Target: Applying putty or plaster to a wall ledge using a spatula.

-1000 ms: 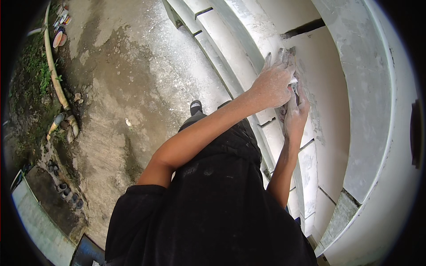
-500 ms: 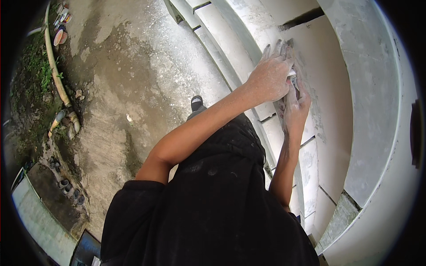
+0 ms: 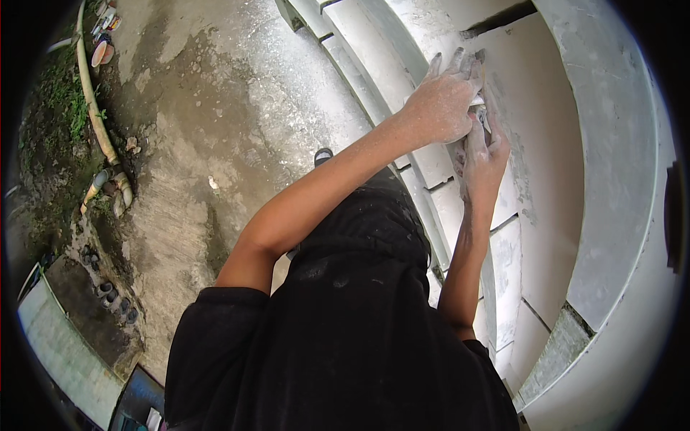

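My left hand point(image 3: 442, 104) reaches across to the pale panels on the right, dusted with white powder. Its fingers are stretched out and apart, the tips darkened with grey dust. Close against it, slightly nearer to me, my right hand point(image 3: 486, 161) is closed with bent fingers. A small whitish edge point(image 3: 477, 101) shows between the two hands; what it belongs to is mostly hidden and I cannot make out its kind. Both hands are over a smooth white panel point(image 3: 550, 129) with grey smears beside the fingers.
Stepped pale slabs point(image 3: 374, 43) with dark gaps run alongside me, and a curved grey ledge point(image 3: 611, 144) bounds them. Concrete ground point(image 3: 180, 144) lies left, whitened near the slabs. Farther left are a pipe point(image 3: 93, 118), plants point(image 3: 75, 115) and several shoes point(image 3: 111, 298).
Both hands have shifted slightly away from me and to the right in the picture, staying together. The whole view has also moved a little. The hands' shape looks the same.
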Demonstrator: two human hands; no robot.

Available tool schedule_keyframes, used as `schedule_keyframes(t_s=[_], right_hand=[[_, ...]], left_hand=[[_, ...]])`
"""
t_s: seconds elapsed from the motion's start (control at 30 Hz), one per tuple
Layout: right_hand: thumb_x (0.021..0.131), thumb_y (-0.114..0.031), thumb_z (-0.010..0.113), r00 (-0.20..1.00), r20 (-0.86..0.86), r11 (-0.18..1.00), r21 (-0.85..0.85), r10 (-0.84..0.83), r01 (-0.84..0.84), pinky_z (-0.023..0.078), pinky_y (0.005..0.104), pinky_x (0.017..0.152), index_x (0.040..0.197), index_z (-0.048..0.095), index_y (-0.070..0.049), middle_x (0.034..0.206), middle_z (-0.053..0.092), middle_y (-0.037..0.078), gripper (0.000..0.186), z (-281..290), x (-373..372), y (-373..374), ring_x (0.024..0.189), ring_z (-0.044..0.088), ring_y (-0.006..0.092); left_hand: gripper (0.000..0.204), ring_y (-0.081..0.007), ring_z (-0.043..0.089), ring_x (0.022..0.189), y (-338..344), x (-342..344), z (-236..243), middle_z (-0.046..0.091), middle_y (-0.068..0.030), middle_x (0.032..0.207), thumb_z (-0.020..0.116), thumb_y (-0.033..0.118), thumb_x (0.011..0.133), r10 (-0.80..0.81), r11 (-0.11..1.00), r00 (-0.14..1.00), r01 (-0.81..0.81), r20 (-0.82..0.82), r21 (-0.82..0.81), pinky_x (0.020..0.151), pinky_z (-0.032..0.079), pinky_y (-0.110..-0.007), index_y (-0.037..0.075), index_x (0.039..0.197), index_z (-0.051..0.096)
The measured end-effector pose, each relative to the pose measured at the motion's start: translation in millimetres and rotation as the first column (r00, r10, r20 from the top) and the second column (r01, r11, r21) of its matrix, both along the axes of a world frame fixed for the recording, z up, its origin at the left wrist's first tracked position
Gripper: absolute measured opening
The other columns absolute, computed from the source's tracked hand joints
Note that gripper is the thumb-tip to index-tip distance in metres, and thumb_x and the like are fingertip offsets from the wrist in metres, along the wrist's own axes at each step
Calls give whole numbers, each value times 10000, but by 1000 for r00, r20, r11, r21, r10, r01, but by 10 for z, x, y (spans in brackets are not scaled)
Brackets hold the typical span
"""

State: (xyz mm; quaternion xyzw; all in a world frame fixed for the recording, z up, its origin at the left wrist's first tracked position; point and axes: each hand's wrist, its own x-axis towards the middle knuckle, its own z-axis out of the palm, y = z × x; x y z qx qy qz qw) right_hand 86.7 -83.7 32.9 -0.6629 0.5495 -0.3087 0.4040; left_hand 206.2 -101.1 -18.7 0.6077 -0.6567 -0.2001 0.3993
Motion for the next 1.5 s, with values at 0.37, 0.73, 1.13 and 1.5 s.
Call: schedule_keyframes(t_s=[0.37,0.73,1.13,1.5], right_hand=[[950,-155,575,989,-151,982,188,-7,36,460,272,717,1366,537,47,977,657,124,464,274,-64,-19,773,562,136],[988,-234,567,999,-39,994,111,18,-14,365,224,507,1389,508,50,764,567,32,494,115,-170,2,560,438,59],[1009,-237,548,998,42,998,-38,44,-42,243,213,375,1447,442,26,671,494,-24,522,-19,-464,28,471,344,19],[983,-266,571,999,22,993,104,-49,46,465,285,758,1407,514,14,865,628,74,512,209,-583,203,752,552,136]], left_hand=[[640,-467,526,1191,29,72,212,618,-300,1131,597,38,752,-51,996,989,60,-137,61,1182,189,-601,-70,1367,453],[740,-516,278,1405,120,-42,145,386,-389,1411,618,17,759,-22,1000,989,19,-147,-20,1174,190,-603,-154,1414,319],[745,-518,336,1366,163,-418,134,410,-392,1385,697,131,791,-81,997,975,78,-208,-22,1172,251,-531,-177,1380,360],[710,-505,469,1232,281,-573,234,515,-382,1246,690,78,772,-81,993,956,55,-282,-101,1114,338,-511,-202,1347,382]])
